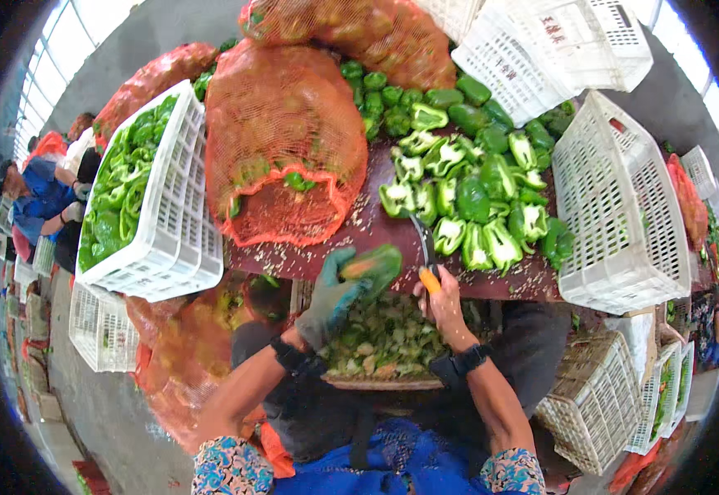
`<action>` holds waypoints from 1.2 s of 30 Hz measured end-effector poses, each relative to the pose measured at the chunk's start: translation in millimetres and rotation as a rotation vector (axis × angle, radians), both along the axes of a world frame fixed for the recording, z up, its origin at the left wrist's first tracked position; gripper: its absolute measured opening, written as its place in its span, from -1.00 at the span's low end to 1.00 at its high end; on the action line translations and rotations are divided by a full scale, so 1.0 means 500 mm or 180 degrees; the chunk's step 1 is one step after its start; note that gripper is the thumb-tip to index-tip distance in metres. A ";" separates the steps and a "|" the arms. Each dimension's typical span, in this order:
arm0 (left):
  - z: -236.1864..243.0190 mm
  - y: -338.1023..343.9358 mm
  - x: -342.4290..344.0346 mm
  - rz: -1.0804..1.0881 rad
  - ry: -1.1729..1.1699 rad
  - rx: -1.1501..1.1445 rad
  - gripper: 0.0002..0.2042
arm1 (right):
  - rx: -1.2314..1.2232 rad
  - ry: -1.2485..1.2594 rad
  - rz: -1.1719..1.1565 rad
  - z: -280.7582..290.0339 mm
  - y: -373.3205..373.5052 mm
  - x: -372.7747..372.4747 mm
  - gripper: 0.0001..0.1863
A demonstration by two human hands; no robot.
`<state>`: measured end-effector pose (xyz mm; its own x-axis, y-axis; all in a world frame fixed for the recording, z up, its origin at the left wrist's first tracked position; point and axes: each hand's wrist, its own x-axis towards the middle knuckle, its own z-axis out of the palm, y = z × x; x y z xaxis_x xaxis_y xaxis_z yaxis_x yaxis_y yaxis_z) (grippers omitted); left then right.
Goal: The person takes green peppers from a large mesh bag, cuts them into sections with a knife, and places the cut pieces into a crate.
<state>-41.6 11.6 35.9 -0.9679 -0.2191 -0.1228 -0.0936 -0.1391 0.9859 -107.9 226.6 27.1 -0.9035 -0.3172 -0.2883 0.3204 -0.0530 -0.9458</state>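
Observation:
My left hand (327, 304), in a grey-green glove, is closed around a green pepper (386, 266) with an orange-brown patch, held over a container of pepper trimmings (380, 381) between my knees. In my bare right hand (443, 310) is a knife (430, 280) with a yellow-orange handle and a narrow, slightly curved blade pointing up and away. The blade stands apart from the pepper. Beyond the knife, cut green pepper halves (450, 235) lie on the dark red table (273, 262), with whole green peppers (468, 115) behind them. Seeds are scattered across the tabletop.
An orange mesh sack (285, 115) lies open-mouthed on the table. At its left a white crate (179, 223) holds cut peppers; another white crate (624, 206) stands at the right edge. A wicker-look basket (595, 404) sits low right. A person in blue (39, 198) works far left.

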 end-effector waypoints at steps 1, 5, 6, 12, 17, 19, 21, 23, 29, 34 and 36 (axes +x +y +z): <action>-0.003 0.003 0.006 -0.0047 -0.0045 0.0583 -0.42 | 0.0040 -0.0024 -0.0046 0.003 0.021 -0.001 -0.79; 0.031 0.017 -0.040 -0.0212 -0.0649 0.1768 -0.47 | 0.0046 -0.0097 -0.0281 0.000 0.090 -0.009 -0.79; 0.052 0.021 -0.060 -0.0239 -0.0781 0.1783 -0.48 | 0.0041 -0.0015 -0.0359 -0.006 0.097 -0.012 -0.80; 0.167 0.043 -0.352 -0.0797 0.1859 0.2663 -0.65 | 0.0078 -0.0060 -0.0644 -0.050 0.113 -0.030 -0.81; 0.068 -0.001 -0.210 0.0288 0.0765 -0.2670 -0.50 | 0.0347 0.0058 -0.0598 -0.085 0.116 -0.047 -0.75; 0.023 -0.071 -0.123 0.0751 0.0649 -0.4266 -0.47 | 0.0137 0.0029 -0.0539 -0.101 0.111 -0.050 -0.76; -0.015 -0.148 -0.048 0.1033 0.0249 -0.5409 -0.45 | 0.0104 0.0229 -0.0417 -0.115 0.106 -0.047 -0.78; -0.042 -0.217 -0.012 0.1241 -0.0082 -0.5787 -0.41 | 0.0071 0.0211 -0.0364 -0.125 0.097 -0.042 -0.79; -0.066 -0.345 -0.034 0.1881 -0.0417 -0.3656 -0.43 | 0.0319 0.0129 -0.0438 -0.116 0.084 -0.035 -0.79; -0.043 -0.260 -0.040 0.1500 0.0178 0.0543 -0.56 | 0.0408 0.0295 -0.0315 -0.077 0.059 -0.006 -0.77; -0.041 -0.190 -0.067 0.1066 0.0643 0.1368 -0.61 | 0.0471 0.0339 -0.0060 -0.059 0.035 0.009 -0.77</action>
<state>-75.2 -83.2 15.6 -0.8680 -0.4887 -0.0886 0.2085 -0.5204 0.8281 -103.6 244.1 -2.3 -0.9367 -0.2613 -0.2331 0.2185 0.0841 -0.9722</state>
